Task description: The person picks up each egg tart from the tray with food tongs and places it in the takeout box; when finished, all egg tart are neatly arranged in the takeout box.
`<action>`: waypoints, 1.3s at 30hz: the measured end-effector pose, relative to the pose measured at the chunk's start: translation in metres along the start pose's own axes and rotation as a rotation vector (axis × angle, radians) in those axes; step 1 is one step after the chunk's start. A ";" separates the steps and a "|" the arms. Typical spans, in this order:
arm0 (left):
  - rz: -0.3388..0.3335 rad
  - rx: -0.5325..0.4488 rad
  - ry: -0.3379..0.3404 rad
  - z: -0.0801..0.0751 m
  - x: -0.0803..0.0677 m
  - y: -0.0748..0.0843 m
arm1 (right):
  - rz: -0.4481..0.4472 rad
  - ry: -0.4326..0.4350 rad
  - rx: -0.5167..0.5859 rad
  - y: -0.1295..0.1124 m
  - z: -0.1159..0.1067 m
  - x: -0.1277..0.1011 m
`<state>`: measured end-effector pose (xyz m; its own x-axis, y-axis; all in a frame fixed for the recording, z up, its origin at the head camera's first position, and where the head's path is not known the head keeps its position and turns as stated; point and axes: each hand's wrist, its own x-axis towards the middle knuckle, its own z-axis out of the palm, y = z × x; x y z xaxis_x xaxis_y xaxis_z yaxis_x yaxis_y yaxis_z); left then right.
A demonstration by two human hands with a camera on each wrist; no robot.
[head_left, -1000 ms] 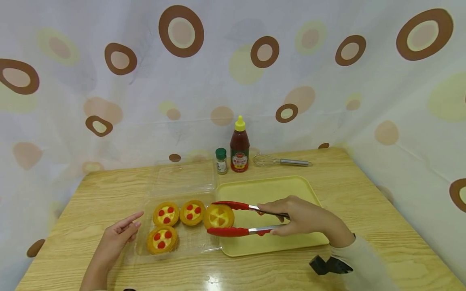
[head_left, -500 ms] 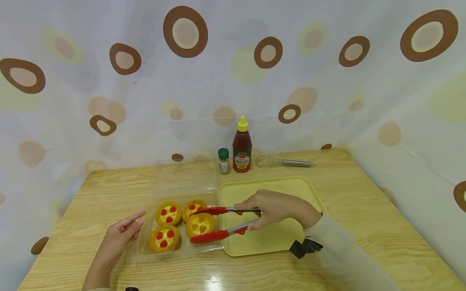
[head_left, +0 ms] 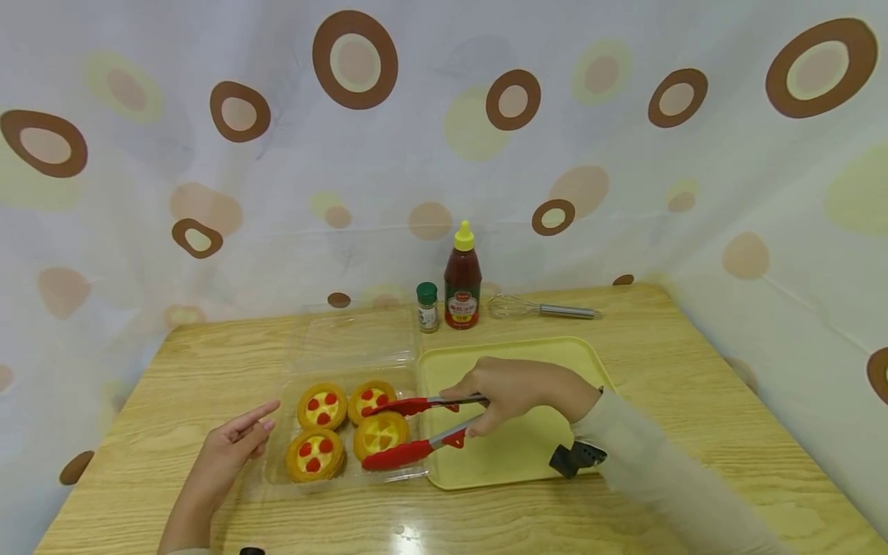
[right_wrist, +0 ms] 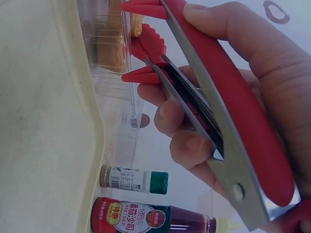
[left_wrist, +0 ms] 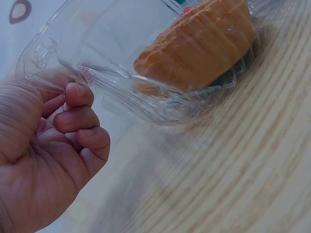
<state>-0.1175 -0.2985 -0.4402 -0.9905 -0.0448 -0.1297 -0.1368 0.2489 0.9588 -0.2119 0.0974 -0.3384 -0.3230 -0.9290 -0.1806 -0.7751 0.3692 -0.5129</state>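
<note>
The plain yellow tart [head_left: 380, 435] sits in the front right pocket of the clear box [head_left: 277, 482], with the red tips of the tongs [head_left: 405, 428] on either side of it. Whether the tips press on it or only flank it is not plain from the head view. The right hand [head_left: 509, 395] is curled round the tongs' handles, over the left part of the yellow tray [head_left: 555, 351]. The left hand [head_left: 232, 449] lies at the box's left edge, fingers fairly straight and touching the plastic rim rather than clamping it.

Three tarts with red dots [head_left: 322, 406] fill the other pockets, close against the plain one. The likely slip, as I judge it, is a tong tip knocking the neighbour behind, or crushing the soft crust if the squeeze is too hard. The box is light and thin; a sideways drag of the tongs could slide it along the desk [head_left: 694, 385], since the left hand only steadies it. Its right wall lies against the tray's rim, so a low carry could catch there.

At the desk's back edge stand a sauce bottle [head_left: 462, 277] and a small jar [head_left: 427, 307], with a whisk [head_left: 541, 309] lying beside them, well apart from the hands.
</note>
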 end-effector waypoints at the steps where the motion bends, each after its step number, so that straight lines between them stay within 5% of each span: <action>1: 0.002 -0.001 0.001 0.000 0.000 0.000 | 0.003 -0.006 -0.003 -0.001 -0.001 0.000; 39: -0.001 0.004 0.017 0.001 -0.001 0.000 | 0.084 -0.014 0.016 0.000 -0.005 0.002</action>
<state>-0.1169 -0.2977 -0.4402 -0.9900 -0.0616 -0.1267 -0.1383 0.2531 0.9575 -0.2154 0.0956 -0.3343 -0.3790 -0.8951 -0.2349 -0.7366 0.4455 -0.5089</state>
